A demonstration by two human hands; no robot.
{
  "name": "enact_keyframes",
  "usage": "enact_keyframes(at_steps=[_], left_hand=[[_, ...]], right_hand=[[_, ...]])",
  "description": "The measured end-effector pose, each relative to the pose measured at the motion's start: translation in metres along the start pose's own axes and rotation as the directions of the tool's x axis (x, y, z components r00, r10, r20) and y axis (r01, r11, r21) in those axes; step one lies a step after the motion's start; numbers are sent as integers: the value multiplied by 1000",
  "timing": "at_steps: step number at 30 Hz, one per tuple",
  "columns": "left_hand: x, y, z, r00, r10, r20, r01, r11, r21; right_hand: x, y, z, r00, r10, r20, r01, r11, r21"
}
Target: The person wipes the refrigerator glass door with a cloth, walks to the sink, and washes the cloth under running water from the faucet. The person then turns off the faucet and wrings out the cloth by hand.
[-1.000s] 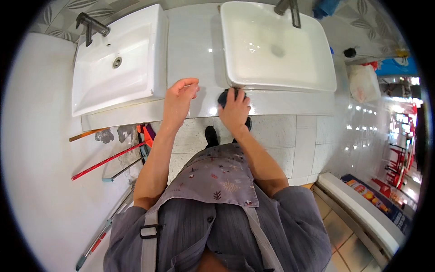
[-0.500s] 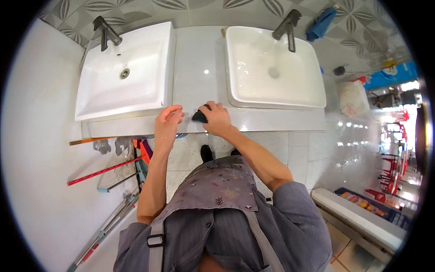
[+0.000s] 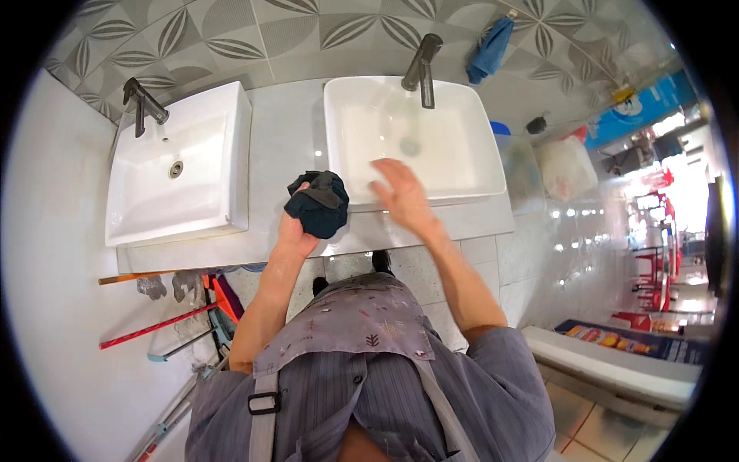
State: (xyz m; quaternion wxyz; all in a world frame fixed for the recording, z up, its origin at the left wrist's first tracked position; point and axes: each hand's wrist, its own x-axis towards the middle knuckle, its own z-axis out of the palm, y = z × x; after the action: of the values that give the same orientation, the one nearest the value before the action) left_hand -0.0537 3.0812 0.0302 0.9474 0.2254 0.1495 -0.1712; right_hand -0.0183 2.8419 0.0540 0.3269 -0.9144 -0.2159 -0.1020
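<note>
A bunched dark cloth (image 3: 319, 212) sits in my left hand (image 3: 299, 231), above the counter between the two basins. My left fingers are closed round it and partly hidden behind its folds. Over the near left rim of the right basin (image 3: 494, 165) my right hand (image 3: 402, 192) is raised, fingers apart and holding nothing, slightly blurred. That basin is white and seems to have water in it, with a blurred drain at its bottom. A dark faucet (image 3: 422, 71) stands at its back edge.
The left white basin (image 3: 239, 154) with its own dark faucet (image 3: 146, 106) shares the grey counter (image 3: 285, 115). A blue cloth (image 3: 489, 51) hangs on the tiled wall. A red-handled broom (image 3: 158, 326) and other poles lean at the left. A white plastic bag (image 3: 567, 168) is at the right.
The dark cloth has passed from my right hand on the counter into my left hand, raised. My right hand has let go and moved right, over the basin rim. The view has shifted right.
</note>
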Motion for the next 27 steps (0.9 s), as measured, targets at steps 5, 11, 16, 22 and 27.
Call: enact_keyframes(at_steps=[5, 11, 16, 22, 27], left_hand=[[24, -13, 29, 996, 61, -63, -71, 983, -168], [42, -38, 53, 982, 185, -36, -188, 971, -151], [45, -55, 74, 933, 268, -241, -306, 943, -132], [52, -66, 48, 957, 286, -46, -290, 943, -162], [53, -74, 67, 945, 297, -137, -316, 937, -149]], right_hand=[[14, 149, -26, 947, 215, 239, -125, 931, -342], [44, 196, -11, 843, 158, 514, 30, 941, -338], [52, 210, 0, 834, 79, 546, 65, 969, -240], [56, 211, 12, 741, 125, 660, 190, 903, -385], [68, 230, 22, 822, 70, 566, 132, 942, -309]])
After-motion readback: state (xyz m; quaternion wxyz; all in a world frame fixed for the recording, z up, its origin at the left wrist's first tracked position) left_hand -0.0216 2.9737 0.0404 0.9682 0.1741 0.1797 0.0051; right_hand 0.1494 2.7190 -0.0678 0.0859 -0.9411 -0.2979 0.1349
